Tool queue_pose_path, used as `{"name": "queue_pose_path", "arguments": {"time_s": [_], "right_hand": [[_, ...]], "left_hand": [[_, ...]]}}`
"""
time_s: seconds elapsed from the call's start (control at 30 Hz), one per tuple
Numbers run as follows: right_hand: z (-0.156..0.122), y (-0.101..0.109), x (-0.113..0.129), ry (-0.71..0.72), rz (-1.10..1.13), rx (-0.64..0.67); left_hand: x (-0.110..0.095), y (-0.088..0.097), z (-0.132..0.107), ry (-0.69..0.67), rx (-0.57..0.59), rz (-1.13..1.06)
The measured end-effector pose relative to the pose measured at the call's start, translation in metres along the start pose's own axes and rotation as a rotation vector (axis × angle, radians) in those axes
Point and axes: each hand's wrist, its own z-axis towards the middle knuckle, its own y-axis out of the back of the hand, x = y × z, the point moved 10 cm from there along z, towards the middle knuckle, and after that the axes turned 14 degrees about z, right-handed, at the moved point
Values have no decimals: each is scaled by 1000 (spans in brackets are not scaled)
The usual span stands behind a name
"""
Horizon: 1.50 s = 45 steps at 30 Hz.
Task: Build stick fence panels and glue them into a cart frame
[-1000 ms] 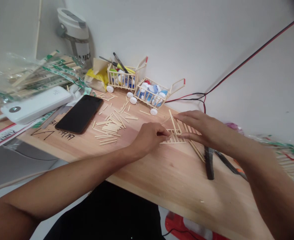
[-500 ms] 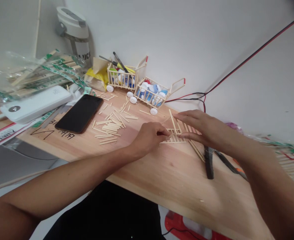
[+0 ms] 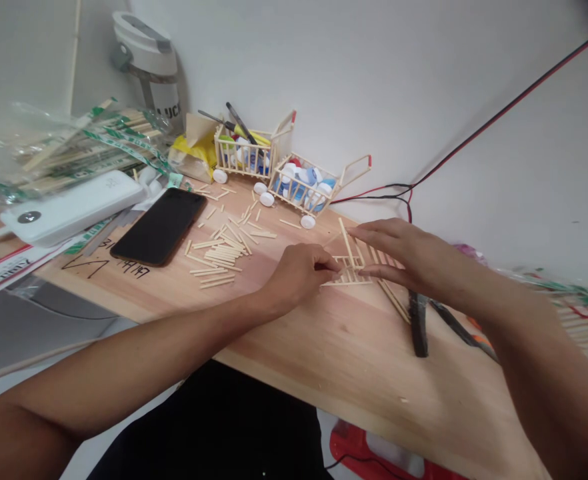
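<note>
My left hand [image 3: 301,273] is closed, thumb and forefinger pinched together over a small ladder-like frame of thin wooden sticks [image 3: 354,280]. What sits between those fingertips is too small to make out. From the right reaches my right hand [image 3: 399,250], its fingers stretched out and the thumb apart. The thumb tip is close to the frame, beside a stick [image 3: 345,239] that stands up at a slant; whether it touches cannot be told. More thin sticks lie partly hidden under the right hand. A loose pile of short cut sticks [image 3: 224,252] lies left of my left hand.
Two stick-built toy carts [image 3: 301,187] holding bottle caps stand by the wall. At left are a black phone [image 3: 159,227], a white power bank [image 3: 71,207], bagged sticks [image 3: 99,143] and a lidded cup [image 3: 149,67]. A dark-handled tool [image 3: 417,327] lies under my right forearm.
</note>
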Motion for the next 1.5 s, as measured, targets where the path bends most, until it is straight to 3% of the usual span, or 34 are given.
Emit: {"name": "queue_pose_path", "arguments": {"time_s": [1.5], "right_hand": [[0,0,2,18,-32,3]], "left_hand": [[-2,1,0,-16,-8,11]]}}
